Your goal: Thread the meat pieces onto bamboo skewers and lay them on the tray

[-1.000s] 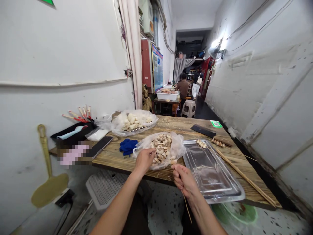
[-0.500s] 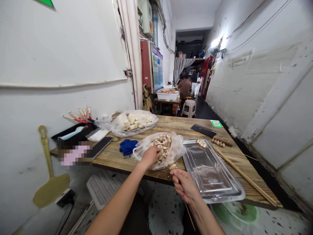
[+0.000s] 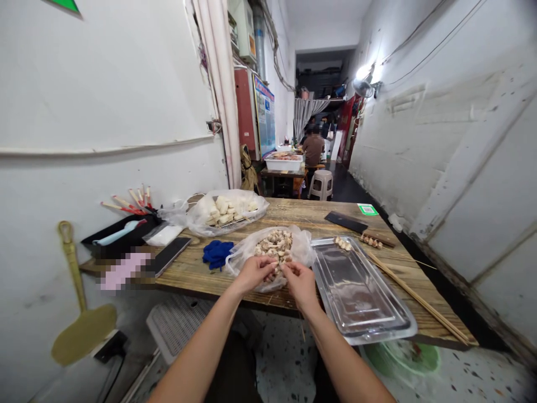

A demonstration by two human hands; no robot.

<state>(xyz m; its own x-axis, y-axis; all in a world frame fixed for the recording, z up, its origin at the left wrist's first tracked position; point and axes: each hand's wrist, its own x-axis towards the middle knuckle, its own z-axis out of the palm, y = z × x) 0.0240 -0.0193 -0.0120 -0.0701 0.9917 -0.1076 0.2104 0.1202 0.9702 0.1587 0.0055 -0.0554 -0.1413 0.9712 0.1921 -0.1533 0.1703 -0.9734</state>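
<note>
My left hand [image 3: 257, 273] is closed in a pinch over the near part of an open plastic bag [image 3: 240, 253]; a small pale piece, apparently a garlic clove, is at its fingertips. The bag holds many garlic cloves [image 3: 274, 242] in their skins. My right hand [image 3: 300, 282] is closed on a thin bamboo skewer [image 3: 302, 327], whose lower end shows below the table edge. Both hands' fingertips almost meet, partly hiding the skewer's upper end. Right of them lies a metal tray [image 3: 363, 291] with a loaded skewer of cloves [image 3: 343, 243] at its far end.
Bare skewers [image 3: 419, 296] lie right of the tray, near another loaded skewer [image 3: 371, 240] and a dark flat blade [image 3: 346, 221]. Blue gloves [image 3: 217, 253], a phone [image 3: 170, 256] and a bag of white pieces [image 3: 226, 211] are leftward. A green basin [image 3: 419, 358] sits below.
My left hand has come up out of the cloves to meet my right hand. My right hand has moved up and forward with the skewer, over the bag's near edge.
</note>
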